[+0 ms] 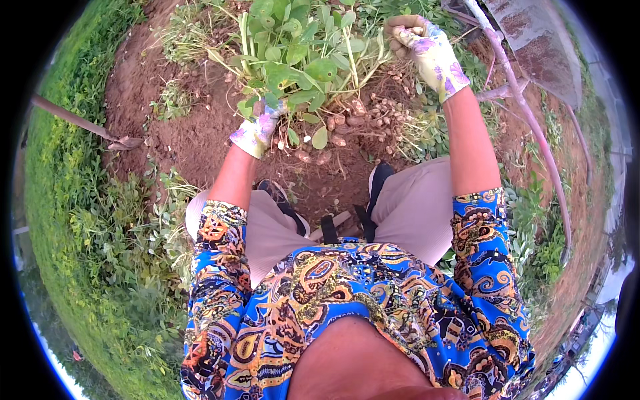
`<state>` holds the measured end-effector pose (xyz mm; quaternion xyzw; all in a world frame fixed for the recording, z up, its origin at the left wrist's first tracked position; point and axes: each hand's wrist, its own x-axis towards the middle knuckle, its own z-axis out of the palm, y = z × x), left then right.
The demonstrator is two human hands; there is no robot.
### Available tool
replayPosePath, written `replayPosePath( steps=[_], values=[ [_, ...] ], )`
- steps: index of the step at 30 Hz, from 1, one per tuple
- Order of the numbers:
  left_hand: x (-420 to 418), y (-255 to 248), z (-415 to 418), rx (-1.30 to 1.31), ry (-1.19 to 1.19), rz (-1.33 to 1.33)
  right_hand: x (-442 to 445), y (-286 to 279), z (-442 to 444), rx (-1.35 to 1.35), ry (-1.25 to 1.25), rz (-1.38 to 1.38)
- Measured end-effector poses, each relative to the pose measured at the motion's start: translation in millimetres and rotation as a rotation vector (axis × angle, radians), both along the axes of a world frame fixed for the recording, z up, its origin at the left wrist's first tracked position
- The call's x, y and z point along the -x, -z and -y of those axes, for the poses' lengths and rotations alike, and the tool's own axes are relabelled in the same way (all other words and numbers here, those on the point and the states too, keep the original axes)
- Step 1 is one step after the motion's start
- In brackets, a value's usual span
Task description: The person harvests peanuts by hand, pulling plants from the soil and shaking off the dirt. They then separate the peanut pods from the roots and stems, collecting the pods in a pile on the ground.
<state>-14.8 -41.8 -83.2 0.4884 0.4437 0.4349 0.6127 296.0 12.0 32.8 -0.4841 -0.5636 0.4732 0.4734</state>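
Observation:
A leafy peanut plant (300, 65) is lifted before me, with its roots and soil-covered pods (345, 122) hanging below the stems. Wrapped in a flower-patterned glove, my left hand (260, 129) grips the plant low at its left side; leaves hide most of the fingers. My right hand (425, 55), in a matching glove, is raised at the plant's right with curled fingers close to a pale stem. Whether anything is pinched in them is hidden. More roots with small pods (390, 120) lie just below the right hand.
A wooden-handled tool (75, 117) reaches in from the left over bare brown soil (165, 130). Pulled plants (190, 35) lie at the upper left. On the right are a bare branch (535, 115) and a rusty metal sheet (542, 45). My shoes (381, 182) flank the soil below.

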Motion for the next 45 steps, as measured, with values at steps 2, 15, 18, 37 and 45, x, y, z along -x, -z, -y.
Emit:
replayPosePath(
  steps=[2, 15, 18, 37, 45],
  values=[
    [-1.5, 1.5, -4.7, -0.007, 0.013, 0.050, 3.7, 0.9, -1.3, 0.014, 0.037, -0.333],
    [-5.2, -14.1, -1.8, -0.074, 0.109, -0.261, -149.2, 58.8, -78.6, 0.164, 0.162, -1.188],
    [34.4, 25.1, -1.1, 0.054, -0.045, -0.146, -89.9, 17.6, -64.2, 0.330, -0.009, -1.269],
    [-22.2, -53.8, 2.9, 0.197, -0.183, 0.125, 53.7, -16.2, 27.2, 0.027, -0.319, 0.603],
    [-32.3, -70.9, 8.2, 0.273, -0.173, 0.180, 59.1, -12.4, 29.4, 0.008, -0.295, 0.620]
  ],
)
